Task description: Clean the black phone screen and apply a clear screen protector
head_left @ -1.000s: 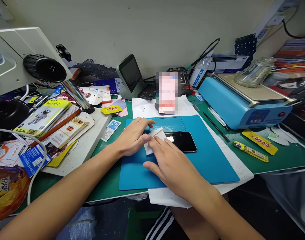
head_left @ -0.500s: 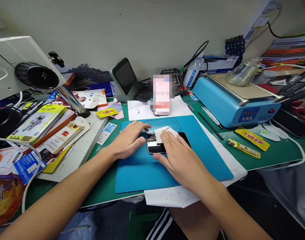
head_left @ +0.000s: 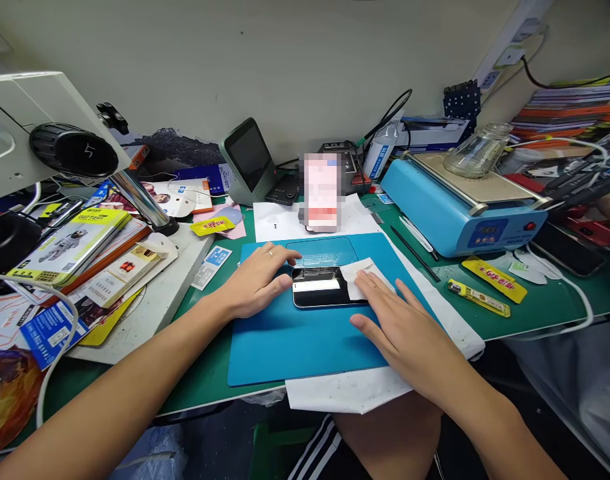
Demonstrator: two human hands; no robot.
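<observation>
A black phone lies flat, screen up, on a blue work mat. My left hand, with a ring on one finger, rests at the phone's left end, its fingers curled against the edge, steadying it. My right hand lies flat with its fingers stretched out, pressing a white wipe onto the phone's right end. The right part of the phone is hidden under the wipe and my fingers.
A blue heating machine carrying a glass jar stands at the right. Behind the mat a second phone stands upright beside a small grey screen. Boxes and packets and a microscope arm crowd the left. A yellow lighter lies right.
My right hand has slid the white wipe from the phone's left end across the screen to its right end. My left hand has stayed at the left end.
</observation>
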